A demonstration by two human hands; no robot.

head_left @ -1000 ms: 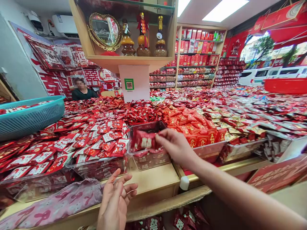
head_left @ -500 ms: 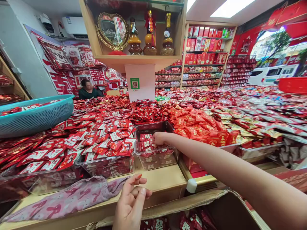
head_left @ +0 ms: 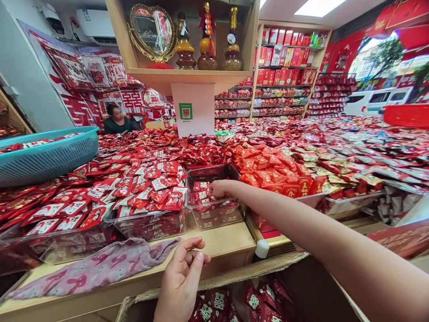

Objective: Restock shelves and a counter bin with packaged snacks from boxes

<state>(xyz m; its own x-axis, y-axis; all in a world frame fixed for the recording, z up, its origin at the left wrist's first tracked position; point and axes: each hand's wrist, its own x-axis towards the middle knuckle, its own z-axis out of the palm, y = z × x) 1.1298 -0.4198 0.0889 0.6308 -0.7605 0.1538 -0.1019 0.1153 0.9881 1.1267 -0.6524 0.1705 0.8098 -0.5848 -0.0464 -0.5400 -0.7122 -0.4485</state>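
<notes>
My right hand (head_left: 221, 188) reaches into a clear plastic bin (head_left: 230, 169). Its fingers are closed and point down against small red packets (head_left: 201, 191) with white characters. Whatever may be pinched in them is hidden by the hand itself. My left hand (head_left: 186, 277) hangs palm up over the near edge of an open cardboard box (head_left: 261, 270), nothing visible in it. Its fingers are loosely bent, with the thumb and forefinger apart. Inside that box lie more dark red packets (head_left: 219, 302) with white characters.
Bins heaped with red and white packets (head_left: 157, 183) stand to the left, and orange-red packets (head_left: 268, 167) to the right. A pink patterned cloth (head_left: 100, 264) lies on the counter ledge. A blue basket (head_left: 67, 150) sits far left. Behind the counter is a person (head_left: 115, 123).
The view has shifted slightly, bringing more of the box's packets into sight. My right hand stays in the bin, slightly further left along the packets. My left hand keeps nearly the same pose.
</notes>
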